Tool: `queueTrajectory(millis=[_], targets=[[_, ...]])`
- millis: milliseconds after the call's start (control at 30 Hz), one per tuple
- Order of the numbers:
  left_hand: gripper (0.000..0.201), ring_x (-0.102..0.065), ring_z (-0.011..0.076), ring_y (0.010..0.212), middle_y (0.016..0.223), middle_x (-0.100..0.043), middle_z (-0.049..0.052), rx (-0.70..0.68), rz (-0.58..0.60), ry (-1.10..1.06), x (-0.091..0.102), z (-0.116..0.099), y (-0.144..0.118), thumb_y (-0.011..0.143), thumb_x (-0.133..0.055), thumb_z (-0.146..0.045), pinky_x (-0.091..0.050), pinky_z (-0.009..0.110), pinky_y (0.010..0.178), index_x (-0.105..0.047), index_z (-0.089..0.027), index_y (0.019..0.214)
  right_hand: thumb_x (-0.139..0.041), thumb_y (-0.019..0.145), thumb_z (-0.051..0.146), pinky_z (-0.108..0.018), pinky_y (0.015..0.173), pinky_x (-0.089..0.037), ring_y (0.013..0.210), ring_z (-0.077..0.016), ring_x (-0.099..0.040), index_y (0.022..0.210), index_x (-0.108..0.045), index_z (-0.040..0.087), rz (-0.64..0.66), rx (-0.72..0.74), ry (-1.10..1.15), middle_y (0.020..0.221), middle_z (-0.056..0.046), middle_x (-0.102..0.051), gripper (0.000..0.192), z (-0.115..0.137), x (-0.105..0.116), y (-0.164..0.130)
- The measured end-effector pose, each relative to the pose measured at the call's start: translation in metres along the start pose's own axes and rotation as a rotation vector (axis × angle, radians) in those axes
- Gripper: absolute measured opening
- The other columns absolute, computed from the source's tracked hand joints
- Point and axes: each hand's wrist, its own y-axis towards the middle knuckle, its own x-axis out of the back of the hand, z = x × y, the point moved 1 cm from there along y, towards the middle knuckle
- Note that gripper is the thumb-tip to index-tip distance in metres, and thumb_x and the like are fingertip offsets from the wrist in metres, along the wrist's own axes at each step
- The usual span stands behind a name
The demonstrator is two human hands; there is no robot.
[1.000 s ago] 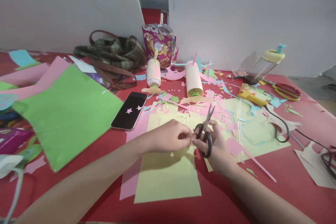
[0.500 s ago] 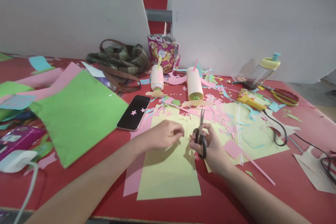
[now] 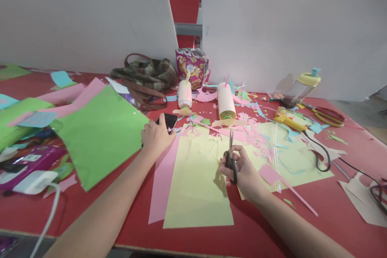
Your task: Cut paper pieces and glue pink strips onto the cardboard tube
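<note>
1. The left hand [image 3: 159, 134] has just left its spot beside the scissors and gone across to the phone [image 3: 169, 120]; half a second ago it was over the yellow sheet [image 3: 199, 193].
2. Its fingers are loosely spread and curled over the phone, hiding much of it. From here I can't tell whether they grip anything.
3. A pink star [image 3: 169, 130] shows on the phone's screen, right by those fingers; two showed there before, so the other may be under the hand.
4. The right hand [image 3: 243, 174] hasn't let go: its fingers are closed round the handles of the scissors [image 3: 231, 149], blades up and nearly together, above the sheet's right side.
5. To me, that looks like a pause in the cutting, with the scissors kept ready.
</note>
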Motion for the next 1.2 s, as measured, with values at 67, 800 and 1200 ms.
queueTrajectory(millis=[67,800,1200], targets=[[0.062,-0.050,0.0334,0.082,0.087,-0.052,0.018,0.016,0.025,-0.012,-0.0022,-0.0014,0.0012,0.069,-0.042,-0.045,-0.036,0.036,0.064,-0.029,-0.010,0.119,-0.066,0.060,0.018,-0.016,0.045,-0.038,0.063,-0.0073,-0.046,0.085,-0.035,0.027,0.002,0.001,-0.006,0.075,0.006,-0.040,0.041,0.0000,0.0001,-0.0004],[0.062,-0.046,0.0360,0.089,0.097,-0.049,0.019,0.060,0.101,-0.098,0.0061,-0.0079,0.0058,0.066,-0.040,-0.058,-0.034,0.039,0.068,-0.037,-0.018,0.114,-0.064,0.063,0.022,-0.020,0.051,-0.039,0.065,-0.0091,-0.049,0.087,-0.033,0.027,0.030,0.008,-0.124,0.074,0.005,-0.044,0.040,-0.0029,0.0008,0.0004],[0.062,-0.045,0.0360,0.089,0.093,-0.050,0.020,0.070,0.064,-0.076,0.0013,-0.0100,0.0045,0.068,-0.041,-0.054,-0.033,0.042,0.068,-0.035,-0.013,0.114,-0.063,0.062,0.021,-0.020,0.049,-0.037,0.061,-0.0095,-0.048,0.085,-0.032,0.026,0.023,-0.027,-0.125,0.070,0.006,-0.045,0.039,0.0002,-0.0023,-0.0008]])
